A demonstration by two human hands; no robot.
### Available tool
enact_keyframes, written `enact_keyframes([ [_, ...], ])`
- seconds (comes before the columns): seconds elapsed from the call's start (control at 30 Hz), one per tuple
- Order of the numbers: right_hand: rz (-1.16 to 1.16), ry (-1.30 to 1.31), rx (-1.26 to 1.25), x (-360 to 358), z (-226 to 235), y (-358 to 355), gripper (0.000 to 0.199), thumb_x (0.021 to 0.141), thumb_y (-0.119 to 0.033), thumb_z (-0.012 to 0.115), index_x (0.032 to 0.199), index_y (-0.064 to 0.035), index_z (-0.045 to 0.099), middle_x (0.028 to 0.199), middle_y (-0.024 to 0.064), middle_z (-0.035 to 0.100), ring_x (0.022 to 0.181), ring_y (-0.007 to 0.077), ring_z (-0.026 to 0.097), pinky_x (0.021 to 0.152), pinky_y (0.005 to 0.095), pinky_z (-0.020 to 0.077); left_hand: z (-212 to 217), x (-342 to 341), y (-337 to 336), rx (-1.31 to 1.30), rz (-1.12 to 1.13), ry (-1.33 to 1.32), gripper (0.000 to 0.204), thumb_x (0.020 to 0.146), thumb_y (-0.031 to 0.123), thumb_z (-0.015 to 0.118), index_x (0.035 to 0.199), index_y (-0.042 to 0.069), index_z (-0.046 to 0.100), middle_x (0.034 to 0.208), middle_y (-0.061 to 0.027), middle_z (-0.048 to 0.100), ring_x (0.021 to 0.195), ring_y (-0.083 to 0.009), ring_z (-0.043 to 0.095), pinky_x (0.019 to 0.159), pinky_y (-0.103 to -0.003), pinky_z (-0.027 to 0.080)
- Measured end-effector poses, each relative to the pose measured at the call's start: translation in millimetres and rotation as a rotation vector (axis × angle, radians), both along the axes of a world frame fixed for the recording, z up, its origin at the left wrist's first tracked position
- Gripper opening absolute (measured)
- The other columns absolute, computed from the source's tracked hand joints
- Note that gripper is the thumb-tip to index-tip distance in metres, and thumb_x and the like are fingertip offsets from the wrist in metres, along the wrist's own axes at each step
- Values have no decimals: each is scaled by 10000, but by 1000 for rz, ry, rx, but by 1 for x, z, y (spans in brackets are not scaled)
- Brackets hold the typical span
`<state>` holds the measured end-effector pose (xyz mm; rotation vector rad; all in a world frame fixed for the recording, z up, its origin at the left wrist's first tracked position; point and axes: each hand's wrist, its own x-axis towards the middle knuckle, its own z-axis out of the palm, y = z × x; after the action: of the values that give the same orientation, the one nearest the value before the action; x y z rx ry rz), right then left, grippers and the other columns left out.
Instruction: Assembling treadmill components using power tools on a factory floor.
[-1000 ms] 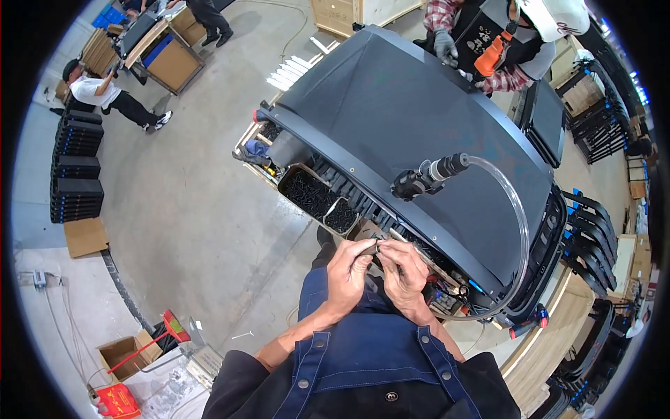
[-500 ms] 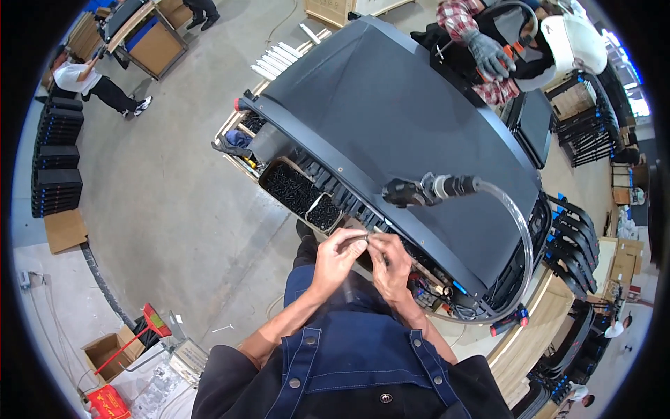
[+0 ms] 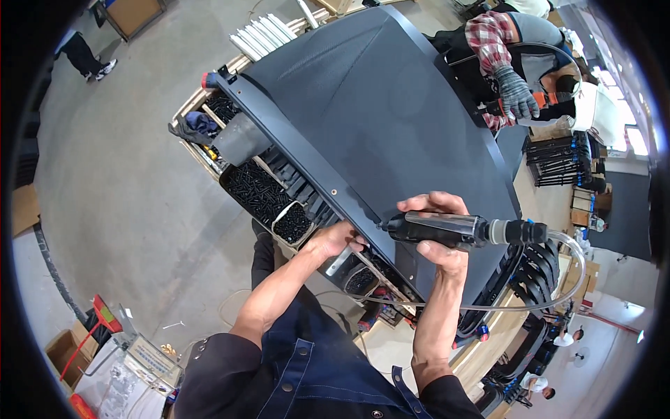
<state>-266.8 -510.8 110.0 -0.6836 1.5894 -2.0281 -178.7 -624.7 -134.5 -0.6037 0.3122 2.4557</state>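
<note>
A large dark grey panel [image 3: 391,119] with a raised rim fills the middle of the view. My right hand [image 3: 447,237] is closed around a black and silver air screwdriver [image 3: 447,229], thumb on the near side and fingers on the far side. The driver lies nearly level over the panel's near part, its tip pointing left toward the rim. From its back end runs a clear air hose [image 3: 583,269]. My left hand [image 3: 336,241] is closed at the near rim, its fingertips tucked partly under the edge; what they hold there is hidden.
Under the near rim stand a bin of black screws [image 3: 255,190] and a smaller bin of black fasteners [image 3: 292,223]. White tubes [image 3: 262,38] lie beyond the panel's far left. A co-worker's gloved hand [image 3: 516,98] holds an orange tool at the far right edge.
My hands have parted from a small thing they fingered together. The right has taken hold of the driver that lay on the panel; the left has moved to the rim. The view has shifted.
</note>
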Motion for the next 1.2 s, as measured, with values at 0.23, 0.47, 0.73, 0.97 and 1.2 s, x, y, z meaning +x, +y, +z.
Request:
enact_keyframes([
  [0.23,-189,220,63,28,-17,19,880,644,-195,939,1382,-8,499,1092,179,667,1017,297,662,995,470,502,-23,-12,4,189,39,230,136,939,161,657,820,136,594,706,32,525,557,-73,453,473,-222,317],
  [0.47,-278,187,-1,23,-18,-14,458,779,-125,838,1126,-44,549,1094,159,622,1078,317,624,984,515,506,-4,-14,-13,-70,-28,290,164,894,80,631,746,120,573,648,50,445,572,-53,378,511,-219,266],
  [0.73,-136,271,16,24,-23,-19,408,801,-81,812,1091,-38,529,1055,171,654,1028,329,661,964,551,536,14,-8,-10,-223,167,200,79,866,150,704,822,119,647,691,65,503,613,-37,418,529,-219,294],
  [0.97,-188,236,10,27,-23,-18,399,813,-81,814,1089,-38,529,1049,162,653,1042,314,660,970,543,538,5,-2,1,-242,262,260,57,869,60,683,853,111,702,705,73,562,604,-27,458,501,-216,303],
  [1.2,-239,219,81,26,-23,-22,676,737,-265,909,1264,-93,522,1286,234,605,1129,372,657,953,512,548,-5,5,-6,-380,220,304,78,907,148,688,938,83,718,802,34,629,688,-61,559,571,-217,438],
])
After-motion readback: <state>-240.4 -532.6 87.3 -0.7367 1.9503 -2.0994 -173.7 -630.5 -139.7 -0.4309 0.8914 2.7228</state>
